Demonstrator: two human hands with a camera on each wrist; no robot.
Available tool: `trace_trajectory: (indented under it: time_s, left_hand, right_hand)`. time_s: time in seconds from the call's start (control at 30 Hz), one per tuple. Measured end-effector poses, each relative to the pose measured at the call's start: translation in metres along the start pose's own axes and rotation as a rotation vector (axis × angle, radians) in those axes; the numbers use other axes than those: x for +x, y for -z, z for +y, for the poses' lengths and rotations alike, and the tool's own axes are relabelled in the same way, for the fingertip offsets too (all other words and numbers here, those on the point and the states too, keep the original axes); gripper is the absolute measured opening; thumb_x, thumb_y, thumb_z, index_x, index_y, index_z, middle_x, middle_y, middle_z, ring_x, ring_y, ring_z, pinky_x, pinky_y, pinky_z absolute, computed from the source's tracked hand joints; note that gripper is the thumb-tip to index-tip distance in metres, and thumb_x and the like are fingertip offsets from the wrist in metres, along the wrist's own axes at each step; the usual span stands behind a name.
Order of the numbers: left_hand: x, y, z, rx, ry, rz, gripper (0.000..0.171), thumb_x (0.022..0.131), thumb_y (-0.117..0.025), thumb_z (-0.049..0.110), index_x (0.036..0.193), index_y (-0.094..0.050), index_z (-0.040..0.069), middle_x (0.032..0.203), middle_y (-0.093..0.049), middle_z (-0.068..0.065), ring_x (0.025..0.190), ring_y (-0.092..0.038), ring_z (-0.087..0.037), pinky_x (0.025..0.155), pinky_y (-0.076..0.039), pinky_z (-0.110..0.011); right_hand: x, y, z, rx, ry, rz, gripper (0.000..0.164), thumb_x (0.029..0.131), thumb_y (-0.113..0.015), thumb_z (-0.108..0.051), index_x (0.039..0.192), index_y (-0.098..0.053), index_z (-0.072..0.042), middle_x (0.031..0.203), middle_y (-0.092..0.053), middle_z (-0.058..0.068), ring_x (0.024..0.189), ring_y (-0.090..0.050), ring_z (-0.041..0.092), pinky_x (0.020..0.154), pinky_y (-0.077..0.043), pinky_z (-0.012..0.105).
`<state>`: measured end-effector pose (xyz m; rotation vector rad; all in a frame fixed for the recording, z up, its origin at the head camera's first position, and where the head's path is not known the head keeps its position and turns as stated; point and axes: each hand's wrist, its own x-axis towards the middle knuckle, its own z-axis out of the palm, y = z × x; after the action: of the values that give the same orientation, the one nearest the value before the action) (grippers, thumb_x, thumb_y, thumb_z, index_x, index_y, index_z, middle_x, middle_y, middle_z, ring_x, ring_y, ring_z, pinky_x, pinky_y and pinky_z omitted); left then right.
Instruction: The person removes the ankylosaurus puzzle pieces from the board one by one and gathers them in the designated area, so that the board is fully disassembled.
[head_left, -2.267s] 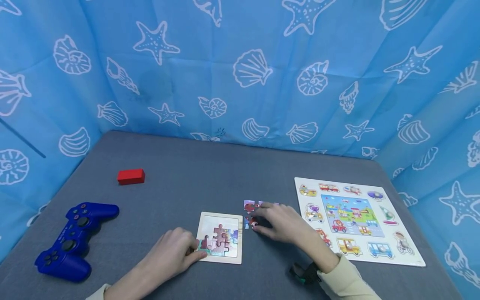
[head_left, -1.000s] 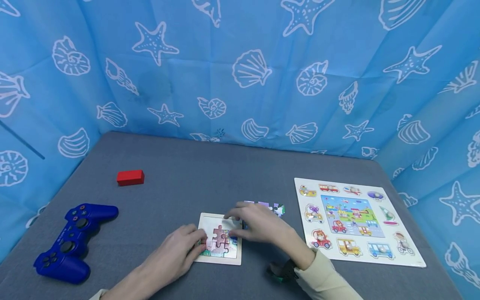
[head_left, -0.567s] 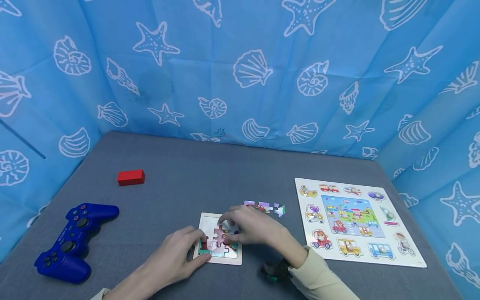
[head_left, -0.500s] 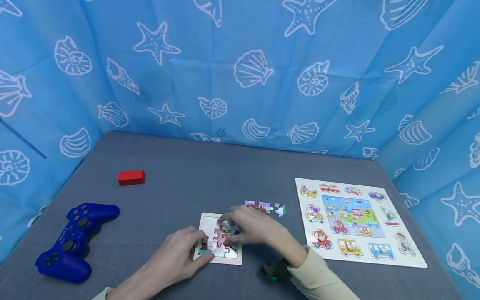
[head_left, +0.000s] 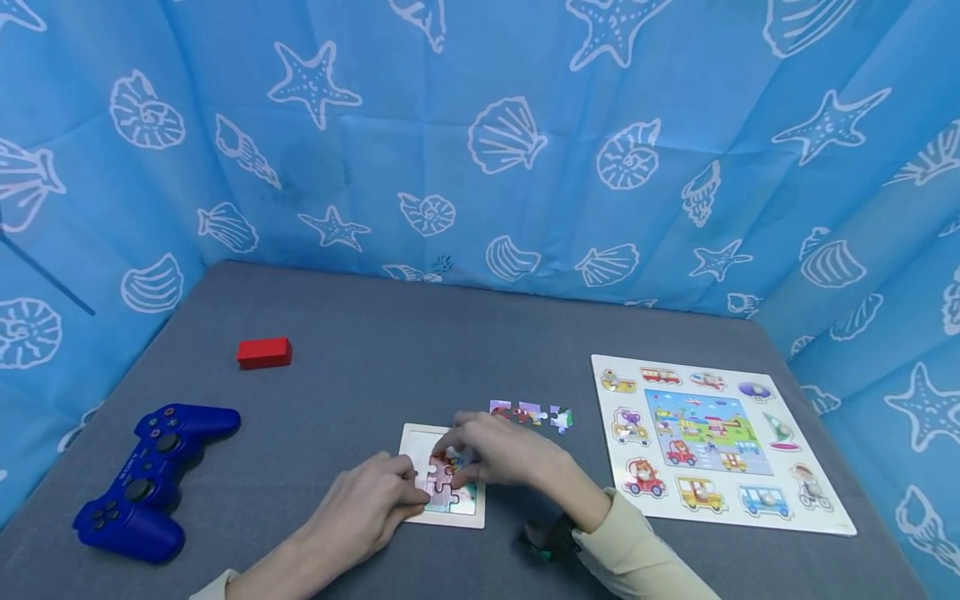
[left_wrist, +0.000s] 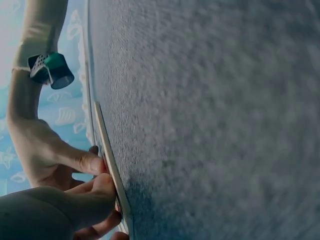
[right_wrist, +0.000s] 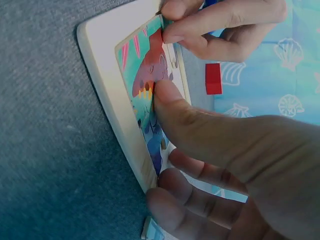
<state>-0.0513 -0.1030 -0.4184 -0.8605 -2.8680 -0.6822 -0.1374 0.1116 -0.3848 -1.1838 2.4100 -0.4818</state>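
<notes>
In the head view, a square wooden jigsaw tray [head_left: 455, 521] with a light rim lies on the grey table, partly filled with coloured pieces. My left hand [head_left: 367, 500] is at its left side; thumb and forefinger pinch a puzzle piece at the tray's lower left, mostly hidden by the fingers. Over the tray's upper right, my right hand [head_left: 506, 454] bends its fingers and thumb around a puzzle piece. Seen by the right wrist camera, the right thumb [right_wrist: 170, 92] presses on the dinosaur picture [right_wrist: 152, 62]. Behind the right hand lie several loose puzzle pieces [head_left: 531, 414].
To the right is a white peg puzzle board [head_left: 720, 446] with vehicle pictures. A blue game controller [head_left: 153, 483] rests at the left, and a red block [head_left: 264, 352] stands behind it. A blue curtain [head_left: 480, 142] with shell prints encloses the table.
My right hand has moved left from the loose pieces to the tray, bringing a puzzle piece. My left hand has shifted from the tray's left rim further over its lower left pieces.
</notes>
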Motion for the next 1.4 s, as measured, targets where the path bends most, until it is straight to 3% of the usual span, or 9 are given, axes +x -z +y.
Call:
trace_trajectory:
  time_s: [0.3,0.73,1.17,1.4]
  left_hand:
    - [-0.002,0.001,-0.005,-0.082,0.057,-0.044,0.009,0.089,-0.079,0.022,0.092,-0.084,0.029,0.088,-0.061,0.019,0.074,-0.042,0.004,0.058,-0.036,-0.016]
    - [0.000,0.005,-0.009,-0.115,0.063,-0.131,0.019,0.092,-0.076,0.016,0.100,-0.083,0.031,0.088,-0.060,0.019,0.073,-0.040,0.002,0.058,-0.034,-0.017]
    - [-0.002,0.003,-0.012,-0.139,0.012,-0.093,0.019,0.091,-0.076,0.014,0.097,-0.083,0.030,0.089,-0.061,0.018,0.074,-0.041,0.004,0.058,-0.036,-0.016]
    - [-0.001,0.004,-0.013,-0.159,0.036,-0.122,0.018,0.091,-0.076,0.015,0.099,-0.083,0.029,0.090,-0.061,0.018,0.074,-0.041,0.004,0.059,-0.037,-0.016]
  right_hand:
    - [0.003,0.001,0.004,0.085,-0.044,-0.082,0.037,0.092,-0.076,-0.013,0.128,-0.069,-0.019,0.104,-0.057,0.001,0.085,-0.051,0.006,0.076,-0.047,0.019]
    - [0.007,0.002,0.004,0.133,-0.023,-0.118,0.037,0.091,-0.076,-0.007,0.124,-0.063,-0.017,0.099,-0.057,0.000,0.085,-0.050,0.007,0.072,-0.044,0.019]
    - [0.010,0.003,0.008,0.187,-0.008,-0.136,0.037,0.092,-0.071,0.003,0.126,-0.068,-0.011,0.089,-0.058,0.000,0.075,-0.046,0.004,0.066,-0.041,0.017]
    - [0.011,0.004,0.000,0.192,-0.082,-0.140,0.036,0.093,-0.067,0.006,0.120,-0.064,-0.018,0.085,-0.057,0.003,0.071,-0.043,0.005,0.063,-0.036,0.019]
